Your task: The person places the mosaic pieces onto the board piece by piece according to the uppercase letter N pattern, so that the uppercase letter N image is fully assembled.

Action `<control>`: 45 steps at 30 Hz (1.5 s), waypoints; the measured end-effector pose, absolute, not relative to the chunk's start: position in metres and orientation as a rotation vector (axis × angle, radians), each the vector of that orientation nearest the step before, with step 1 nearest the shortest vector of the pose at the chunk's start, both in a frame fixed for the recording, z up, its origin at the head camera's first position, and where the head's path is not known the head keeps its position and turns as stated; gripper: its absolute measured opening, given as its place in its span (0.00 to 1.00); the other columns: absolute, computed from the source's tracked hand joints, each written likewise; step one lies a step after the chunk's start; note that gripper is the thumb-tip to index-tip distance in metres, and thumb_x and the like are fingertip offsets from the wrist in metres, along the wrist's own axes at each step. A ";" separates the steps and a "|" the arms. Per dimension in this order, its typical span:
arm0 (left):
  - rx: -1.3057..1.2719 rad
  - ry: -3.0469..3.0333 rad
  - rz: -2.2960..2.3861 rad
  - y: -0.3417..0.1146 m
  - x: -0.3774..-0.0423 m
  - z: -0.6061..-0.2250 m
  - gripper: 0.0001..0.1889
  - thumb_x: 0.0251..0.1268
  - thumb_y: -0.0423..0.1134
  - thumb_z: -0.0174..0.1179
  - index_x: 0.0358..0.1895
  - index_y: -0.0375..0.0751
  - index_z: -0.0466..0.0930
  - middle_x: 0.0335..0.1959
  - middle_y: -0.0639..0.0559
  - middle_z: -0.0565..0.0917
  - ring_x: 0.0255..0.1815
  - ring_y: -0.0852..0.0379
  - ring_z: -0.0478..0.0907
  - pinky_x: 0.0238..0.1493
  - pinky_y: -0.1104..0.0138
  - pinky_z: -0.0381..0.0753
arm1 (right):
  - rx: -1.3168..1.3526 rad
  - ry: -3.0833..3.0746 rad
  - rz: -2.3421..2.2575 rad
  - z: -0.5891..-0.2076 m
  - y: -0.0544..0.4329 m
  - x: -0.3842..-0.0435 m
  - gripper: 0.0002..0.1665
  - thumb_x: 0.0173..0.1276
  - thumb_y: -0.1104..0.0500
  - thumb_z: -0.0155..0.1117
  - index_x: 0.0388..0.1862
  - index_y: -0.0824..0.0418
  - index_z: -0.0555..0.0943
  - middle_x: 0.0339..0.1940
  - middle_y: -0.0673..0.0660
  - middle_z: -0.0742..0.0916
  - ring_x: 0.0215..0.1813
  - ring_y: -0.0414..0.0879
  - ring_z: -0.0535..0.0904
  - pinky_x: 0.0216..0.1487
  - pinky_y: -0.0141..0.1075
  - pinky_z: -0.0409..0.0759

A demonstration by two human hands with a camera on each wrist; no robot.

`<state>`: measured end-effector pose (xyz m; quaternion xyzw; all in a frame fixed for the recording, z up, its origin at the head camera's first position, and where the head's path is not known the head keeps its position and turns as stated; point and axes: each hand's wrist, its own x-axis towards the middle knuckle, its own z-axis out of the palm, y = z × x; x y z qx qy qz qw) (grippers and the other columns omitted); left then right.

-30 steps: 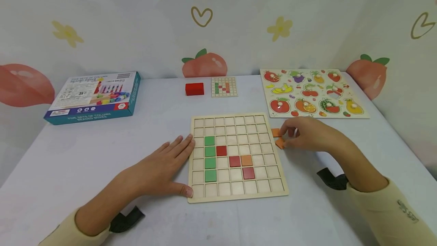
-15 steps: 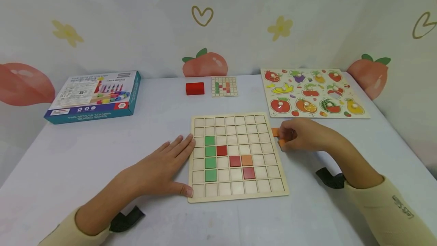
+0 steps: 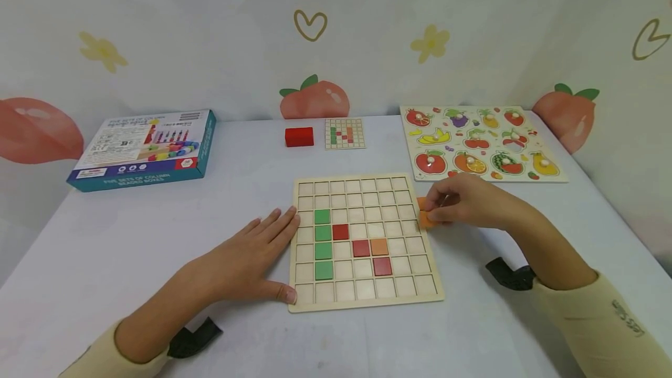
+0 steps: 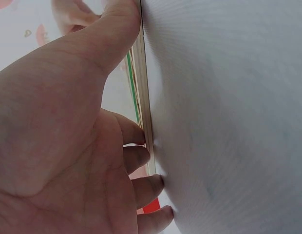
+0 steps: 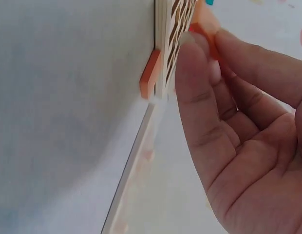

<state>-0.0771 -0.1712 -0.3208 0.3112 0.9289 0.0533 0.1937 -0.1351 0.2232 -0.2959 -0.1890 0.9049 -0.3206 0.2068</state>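
A square wooden grid board point(image 3: 352, 305) lies flat, with green, red and orange square tiles set in some cells. My left hand point(image 3: 247, 264) rests along its left edge, fingers extended and thumb at the near corner; the left wrist view shows the fingertips point(image 4: 156, 187) right at the board's side. At the right edge, my right hand point(image 3: 467, 203) pinches an orange square tile point(image 5: 205, 22) between thumb and fingers, raised off the table. A second orange tile point(image 5: 151, 75) lies on the table against the board, partly covered by the right fingers in the head view.
Behind the board stand a red block point(image 3: 299, 137) and a small pattern card point(image 3: 344, 134) printed with a coloured grid. A fruit peg puzzle point(image 3: 485, 144) lies at the back right, close to the right hand. A boxed bead set point(image 3: 144, 150) is at the back left.
The right fingers have closed on one orange tile, lifted it, and shifted slightly left toward the board's edge. The left hand and the board have stayed put.
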 end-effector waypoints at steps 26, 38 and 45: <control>0.880 2.605 0.148 -0.171 -0.077 -0.322 0.67 0.45 0.83 0.53 0.82 0.41 0.44 0.83 0.46 0.43 0.81 0.41 0.39 0.74 0.41 0.50 | -0.664 2.403 -0.909 -0.301 0.155 -0.145 0.04 0.66 0.65 0.71 0.33 0.57 0.86 0.30 0.50 0.84 0.37 0.47 0.79 0.39 0.38 0.80; 0.877 2.603 0.143 -0.171 -0.077 -0.322 0.67 0.45 0.84 0.53 0.82 0.41 0.43 0.83 0.46 0.42 0.81 0.41 0.38 0.74 0.42 0.49 | -0.730 2.439 -0.819 -0.305 0.144 -0.145 0.03 0.64 0.65 0.72 0.31 0.60 0.86 0.28 0.47 0.84 0.36 0.45 0.78 0.40 0.38 0.79; 0.874 2.605 0.139 -0.172 -0.077 -0.322 0.67 0.45 0.84 0.52 0.82 0.41 0.43 0.83 0.47 0.42 0.81 0.41 0.38 0.74 0.42 0.50 | -0.750 2.435 -0.787 -0.305 0.146 -0.139 0.09 0.59 0.63 0.77 0.34 0.57 0.83 0.28 0.49 0.81 0.35 0.44 0.76 0.39 0.38 0.77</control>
